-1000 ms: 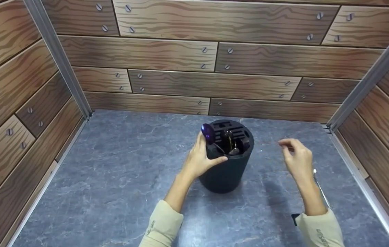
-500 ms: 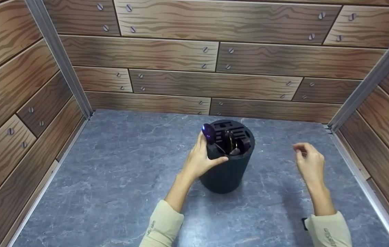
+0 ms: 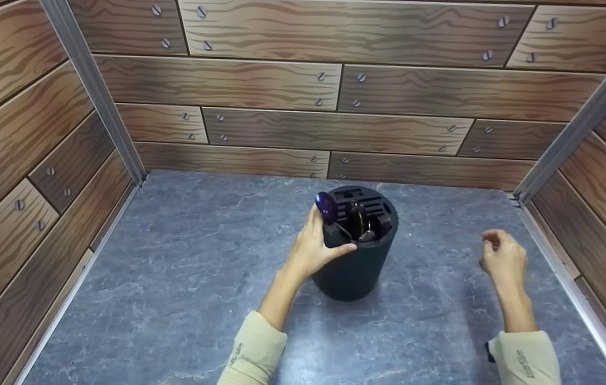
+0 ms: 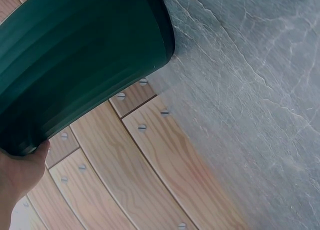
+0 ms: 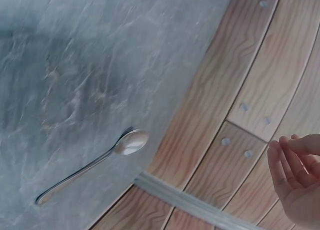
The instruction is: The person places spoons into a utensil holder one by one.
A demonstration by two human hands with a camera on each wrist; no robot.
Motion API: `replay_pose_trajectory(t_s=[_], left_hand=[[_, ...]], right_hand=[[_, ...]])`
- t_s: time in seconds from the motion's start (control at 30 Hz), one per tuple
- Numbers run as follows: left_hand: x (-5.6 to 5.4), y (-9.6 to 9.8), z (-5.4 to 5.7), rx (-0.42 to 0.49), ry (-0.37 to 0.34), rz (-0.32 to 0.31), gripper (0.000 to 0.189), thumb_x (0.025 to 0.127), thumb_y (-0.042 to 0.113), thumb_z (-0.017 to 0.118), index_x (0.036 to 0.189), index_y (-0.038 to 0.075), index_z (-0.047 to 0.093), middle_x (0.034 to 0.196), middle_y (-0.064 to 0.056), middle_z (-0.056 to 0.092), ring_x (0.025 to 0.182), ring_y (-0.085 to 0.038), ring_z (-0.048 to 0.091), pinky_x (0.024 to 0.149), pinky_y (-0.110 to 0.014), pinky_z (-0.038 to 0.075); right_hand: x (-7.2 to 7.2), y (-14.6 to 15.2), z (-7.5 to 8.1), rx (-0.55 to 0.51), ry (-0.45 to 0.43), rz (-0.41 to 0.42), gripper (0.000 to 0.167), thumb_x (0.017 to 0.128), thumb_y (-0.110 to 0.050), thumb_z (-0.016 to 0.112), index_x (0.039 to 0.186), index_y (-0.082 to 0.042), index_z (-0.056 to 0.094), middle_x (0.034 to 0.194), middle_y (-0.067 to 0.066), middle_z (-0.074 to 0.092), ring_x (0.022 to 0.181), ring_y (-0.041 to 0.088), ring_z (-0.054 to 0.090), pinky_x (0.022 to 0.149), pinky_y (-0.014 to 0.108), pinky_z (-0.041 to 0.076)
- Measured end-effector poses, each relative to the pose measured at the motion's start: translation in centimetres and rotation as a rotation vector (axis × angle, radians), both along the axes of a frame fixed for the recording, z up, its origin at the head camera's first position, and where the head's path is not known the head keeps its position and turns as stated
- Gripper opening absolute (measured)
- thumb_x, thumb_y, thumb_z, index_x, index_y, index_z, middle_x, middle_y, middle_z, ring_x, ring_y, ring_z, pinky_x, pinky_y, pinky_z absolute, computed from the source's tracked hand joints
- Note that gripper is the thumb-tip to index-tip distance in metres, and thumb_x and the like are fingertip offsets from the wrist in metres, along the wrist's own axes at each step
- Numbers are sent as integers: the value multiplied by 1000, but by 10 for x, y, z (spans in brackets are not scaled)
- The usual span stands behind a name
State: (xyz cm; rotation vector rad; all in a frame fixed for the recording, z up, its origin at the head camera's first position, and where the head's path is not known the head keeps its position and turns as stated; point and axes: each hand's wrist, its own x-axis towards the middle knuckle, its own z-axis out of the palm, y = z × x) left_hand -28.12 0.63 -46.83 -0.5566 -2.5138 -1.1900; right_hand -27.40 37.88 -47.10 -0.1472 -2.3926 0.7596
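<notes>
A dark cylindrical utensil holder (image 3: 353,272) with a slotted top stands on the tabletop; in the left wrist view its side looks dark green. My left hand (image 3: 307,254) grips its near left rim, the thumb lying across the front. Out of the top stick a shiny purple rounded utensil head (image 3: 326,207) and several dark and gold utensils (image 3: 359,219). Further right, my right hand (image 3: 505,262) hovers with loosely bent fingers and nothing in them. A metal spoon (image 5: 132,142) lies on the tabletop in the right wrist view, apart from that hand; the head view mostly hides it.
The grey marbled tabletop (image 3: 190,267) is bounded by wood-patterned panels (image 3: 260,128) at the back and both sides. Metal strips (image 3: 570,315) run along the side edges and up the corners.
My right hand has moved right and slightly nearer, away from the utensil holder and over the spoon's area. The left hand keeps its grip on the holder.
</notes>
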Motion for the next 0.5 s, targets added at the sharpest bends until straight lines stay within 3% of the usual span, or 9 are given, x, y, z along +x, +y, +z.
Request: replay_pose_trajectory(t_s=[0.27, 0.5], left_hand=[[0, -1, -1, 9, 5, -5, 111, 70, 62, 67, 147, 7, 8, 149, -13, 18, 125, -35, 36, 99, -45, 33], [-4, -2, -1, 21, -7, -26, 111, 68, 64, 66, 147, 9, 9, 148, -13, 20, 125, -35, 36, 99, -45, 33]], right_hand=[[0, 21, -18, 0, -135, -68, 16, 83, 4, 52, 96, 7, 60, 89, 26, 60, 82, 42, 56, 70, 53, 40], [3, 32, -32, -18, -253, -76, 17, 85, -2, 53, 99, 7, 58, 93, 27, 58, 84, 44, 55, 69, 53, 41]])
